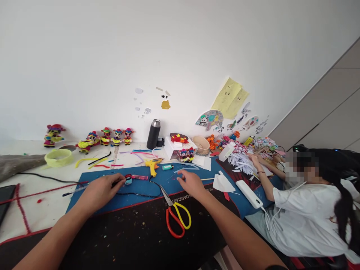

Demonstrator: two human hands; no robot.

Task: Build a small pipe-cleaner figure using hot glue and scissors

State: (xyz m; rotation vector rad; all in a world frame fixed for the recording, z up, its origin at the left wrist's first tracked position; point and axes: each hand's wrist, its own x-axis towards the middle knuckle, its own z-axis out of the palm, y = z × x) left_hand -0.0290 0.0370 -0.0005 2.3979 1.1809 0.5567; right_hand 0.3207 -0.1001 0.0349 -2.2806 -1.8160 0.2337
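My left hand (105, 190) is closed, its fingertips pinching a small dark, red and light-blue piece (128, 179) over the blue mat (112, 199). Just right of that piece lies a pink object (140, 177). My right hand (192, 183) hovers at the blue mat with thumb and forefinger apart and nothing between them. Between my hands, scissors (174, 216) with one red and one yellow handle lie partly open. A yellow glue gun (153, 165) sits behind them, beside a teal box-like item (168, 167). A black cable crosses the mat.
Small colourful figures (116, 137), a yellow-green roll (58, 157) and a dark bottle (153, 134) stand along the wall. Fuzzy stems lie before them. At right are a white power strip (249, 194), paper strips (241, 164) and a seated person (309, 221) in white.
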